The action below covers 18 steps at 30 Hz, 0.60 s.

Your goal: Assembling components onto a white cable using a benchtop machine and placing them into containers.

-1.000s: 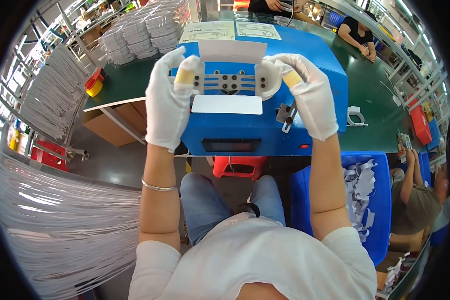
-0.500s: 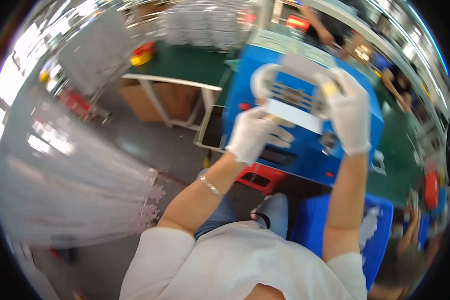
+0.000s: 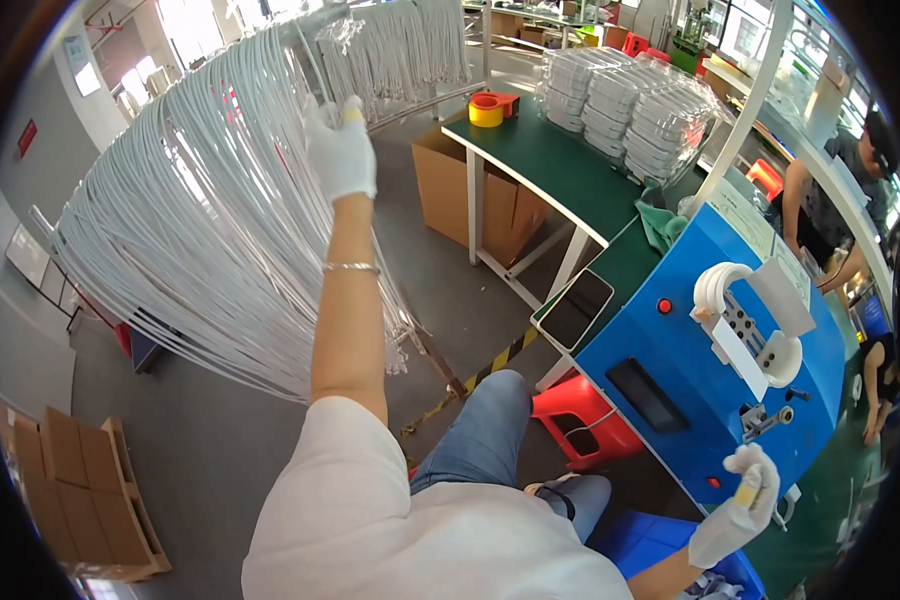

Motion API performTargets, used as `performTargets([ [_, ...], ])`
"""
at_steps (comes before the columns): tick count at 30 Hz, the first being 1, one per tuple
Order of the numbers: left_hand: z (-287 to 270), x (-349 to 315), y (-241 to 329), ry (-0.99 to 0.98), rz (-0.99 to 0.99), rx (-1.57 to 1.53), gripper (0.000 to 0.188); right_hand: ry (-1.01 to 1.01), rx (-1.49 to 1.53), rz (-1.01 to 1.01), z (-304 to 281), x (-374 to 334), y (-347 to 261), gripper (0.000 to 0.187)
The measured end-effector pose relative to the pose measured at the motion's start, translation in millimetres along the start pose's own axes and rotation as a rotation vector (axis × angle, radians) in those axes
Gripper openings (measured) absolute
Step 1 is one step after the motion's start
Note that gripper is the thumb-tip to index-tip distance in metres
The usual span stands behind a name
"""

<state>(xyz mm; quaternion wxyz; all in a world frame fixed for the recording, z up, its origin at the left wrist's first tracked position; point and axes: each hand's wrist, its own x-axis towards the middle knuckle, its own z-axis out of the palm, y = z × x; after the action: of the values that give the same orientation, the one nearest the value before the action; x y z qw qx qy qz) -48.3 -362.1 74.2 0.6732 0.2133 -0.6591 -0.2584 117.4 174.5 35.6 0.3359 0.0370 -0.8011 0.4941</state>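
Observation:
My left hand [image 3: 342, 152], in a white glove with yellow at one tip, is raised at a bundle of long white cables [image 3: 210, 190] hanging from a rack. Its thumb stands apart from the fingers beside the strands; a firm hold on any cable does not show. My right hand [image 3: 742, 508], gloved likewise, is by the front right corner of a blue machine [image 3: 620, 330], loosely curled with nothing visible in it. On the machine's top, a white coil of cable [image 3: 720, 285] sits around a holder with a white plate [image 3: 738, 350].
A red stool [image 3: 590, 425] stands under the machine. A blue bin [image 3: 640, 545] is beside my legs. Clear plastic trays [image 3: 620, 105] and a yellow tape roll [image 3: 486, 112] lie on a green table [image 3: 530, 165]. Cartons [image 3: 80, 490] stand at lower left. Co-workers sit at far right.
The view has swung left. My left hand has left the machine and reached up to the hanging cables. My right hand has come down from the machine's top to its front corner.

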Motion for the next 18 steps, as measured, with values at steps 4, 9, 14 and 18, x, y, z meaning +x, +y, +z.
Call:
performTargets([
  [4,-4,0,43,-0.404,-0.323,-0.757,0.021,-0.252,0.133,0.071,37,-3,-35,0.030],
  [9,-59,-125,132,-1.171,-0.578,-1.139,0.030,-0.540,0.274,0.087,84,23,-48,0.046],
  [14,-92,-285,132,-1.630,-0.277,-1.074,0.018,-0.971,0.788,0.402,161,43,-89,0.056],
  [18,-114,-344,141,-1.784,0.695,-0.836,0.012,-1.026,0.828,0.534,182,43,-116,0.046],
])
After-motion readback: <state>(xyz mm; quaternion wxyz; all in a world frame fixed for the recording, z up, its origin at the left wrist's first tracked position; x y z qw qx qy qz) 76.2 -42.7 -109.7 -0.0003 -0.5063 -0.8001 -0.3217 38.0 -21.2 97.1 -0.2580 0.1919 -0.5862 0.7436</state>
